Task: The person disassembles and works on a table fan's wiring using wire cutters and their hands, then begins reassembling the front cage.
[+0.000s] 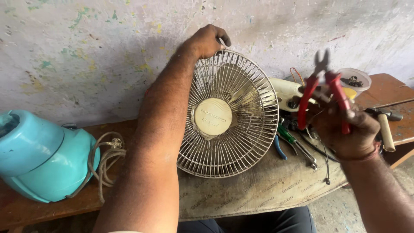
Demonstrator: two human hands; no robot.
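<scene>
The left hand [207, 41] gripped the top rim of the fan guard [228, 114], standing mid-tabletop; the right hand [345, 129] held red-handled pliers [323, 90] raised right of it. Steadying the guard firmly seemed wise before the pliers neared.

A small cream-coloured fan [228, 114] with a round wire grille stands tilted at the centre of the frame, its front cap facing the camera, its lower edge on a worn cloth, and its top rim held from above. At the upper right of the frame, red-handled pliers [323, 88] are held up in the air, nose pointing upward, handles spread apart.
</scene>
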